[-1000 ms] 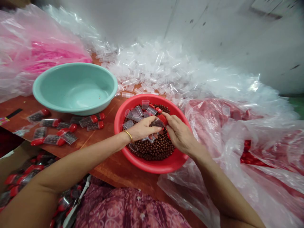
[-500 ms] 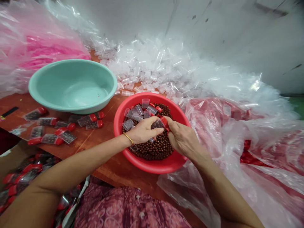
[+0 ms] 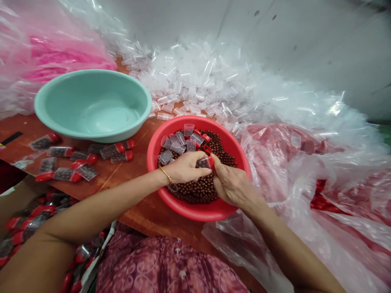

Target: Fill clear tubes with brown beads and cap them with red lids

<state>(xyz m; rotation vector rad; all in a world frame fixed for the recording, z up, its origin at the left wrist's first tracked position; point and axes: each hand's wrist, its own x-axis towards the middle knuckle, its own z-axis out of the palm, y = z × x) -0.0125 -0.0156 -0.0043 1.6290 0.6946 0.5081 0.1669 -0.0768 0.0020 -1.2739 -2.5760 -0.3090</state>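
A small clear tube (image 3: 204,163) with a red cap (image 3: 210,162) sits between the two hands, low over the red bowl (image 3: 195,212) and just above the brown beads (image 3: 198,190) that fill it. The left hand (image 3: 185,167) has its grip closed around the tube's body, fingers curled over the top, with a thin gold bracelet (image 3: 165,175) at the wrist. The right hand (image 3: 233,185) meets it from the other side, its grip closed on the capped end, the thumb pressed against the red cap. What the tube holds cannot be made out behind the fingers. On the far side of the beads, inside the same bowl, lie several empty tubes (image 3: 175,146) and a few loose red caps. The red bowl stands on a reddish-brown desk (image 3: 140,211), near its front edge. To the left, well apart from the hands, a green bowl (image 3: 91,106) stands on the desk, and just in front of it lie filled tubes (image 3: 76,160) with red caps on. More capped tubes lie in a box (image 3: 27,224) below the desk's left edge. Behind both bowls a large heap of clear tubes (image 3: 214,81) runs along the wall (image 3: 305,40). A pink bag (image 3: 45,61) bulges at the far left, and a clear bag (image 3: 305,162) with red pieces inside lies against the red bowl's right side.
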